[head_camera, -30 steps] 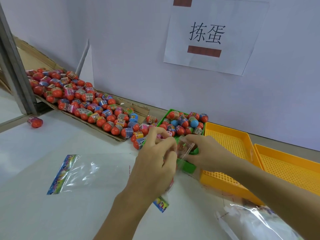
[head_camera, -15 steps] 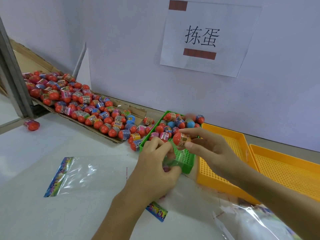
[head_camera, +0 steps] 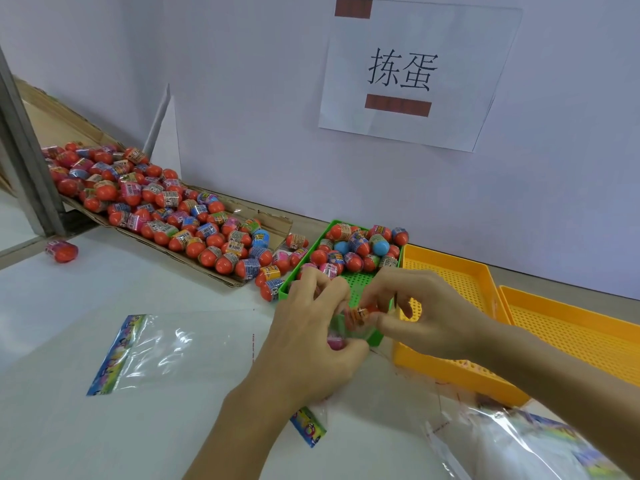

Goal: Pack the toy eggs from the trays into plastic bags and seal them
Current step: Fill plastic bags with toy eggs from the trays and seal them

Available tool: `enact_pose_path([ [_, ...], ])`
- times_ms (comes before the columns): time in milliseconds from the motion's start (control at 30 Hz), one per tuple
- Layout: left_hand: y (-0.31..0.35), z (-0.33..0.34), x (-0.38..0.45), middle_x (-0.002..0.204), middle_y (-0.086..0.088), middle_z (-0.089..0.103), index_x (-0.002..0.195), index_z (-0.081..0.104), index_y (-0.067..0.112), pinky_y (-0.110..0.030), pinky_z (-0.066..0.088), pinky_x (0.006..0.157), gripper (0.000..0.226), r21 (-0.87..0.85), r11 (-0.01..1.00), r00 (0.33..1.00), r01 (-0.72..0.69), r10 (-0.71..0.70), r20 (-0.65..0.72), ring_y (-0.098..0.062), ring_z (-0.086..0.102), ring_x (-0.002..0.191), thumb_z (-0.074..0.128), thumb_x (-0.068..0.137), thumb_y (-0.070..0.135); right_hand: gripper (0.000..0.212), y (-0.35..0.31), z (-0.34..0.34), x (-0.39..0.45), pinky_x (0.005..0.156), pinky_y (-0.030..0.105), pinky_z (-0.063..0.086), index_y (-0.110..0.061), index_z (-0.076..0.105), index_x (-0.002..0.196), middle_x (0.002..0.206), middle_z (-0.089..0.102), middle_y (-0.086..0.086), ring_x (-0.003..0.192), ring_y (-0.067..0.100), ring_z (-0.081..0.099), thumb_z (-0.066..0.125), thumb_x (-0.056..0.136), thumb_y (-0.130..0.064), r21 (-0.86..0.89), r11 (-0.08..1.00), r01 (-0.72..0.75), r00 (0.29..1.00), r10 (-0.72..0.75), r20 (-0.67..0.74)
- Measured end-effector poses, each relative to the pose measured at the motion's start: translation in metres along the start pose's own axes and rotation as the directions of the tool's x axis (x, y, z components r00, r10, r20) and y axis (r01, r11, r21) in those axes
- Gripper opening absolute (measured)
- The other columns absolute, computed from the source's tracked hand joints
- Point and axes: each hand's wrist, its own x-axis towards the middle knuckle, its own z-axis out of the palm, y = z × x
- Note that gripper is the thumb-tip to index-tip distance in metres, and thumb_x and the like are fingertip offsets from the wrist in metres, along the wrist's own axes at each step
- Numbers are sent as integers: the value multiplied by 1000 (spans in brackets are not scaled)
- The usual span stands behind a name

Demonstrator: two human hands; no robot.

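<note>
My left hand (head_camera: 311,344) grips the bag's mouth (head_camera: 349,329) wide; my right fingers (head_camera: 384,318) pinch the egg (head_camera: 362,311) (label sideways). Drop it deep, clear of the seal.

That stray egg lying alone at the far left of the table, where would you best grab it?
Across its middle, from above. The stray egg lies on its side on the white table, nothing touching it, so fingers can drop either side of its rounded body.

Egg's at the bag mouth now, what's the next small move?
Probably let the right hand drop the orange egg into the bag: the left hand holds its mouth open and a pink egg already sits inside.
</note>
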Motion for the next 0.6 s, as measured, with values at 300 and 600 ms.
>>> enact_pose_path([
  [300, 5, 1, -6, 89, 19, 30, 92, 27, 49, -17, 38, 54, 41, -46, 997, 989, 65, -58, 140, -2, 40, 75, 58, 67, 43, 37, -6, 3, 3, 93, 22, 34, -50, 68, 87, 101, 55, -25, 107, 1, 41, 39, 83, -29, 113, 976, -185, 962, 156, 226],
  [600, 33, -2, -5, 111, 15, 43, 98, 33, 41, -31, 61, 58, 53, -526, 846, 993, -88, 35, -109, -21, 62, 98, 75, 77, 16, 51, -42, -3, -34, 62, 13, 48, -50, 59, 105, 100, 62, -26, 91, -7, 60, 60, 66, -83, 454, 833, -316, 830, 475, -294],
])
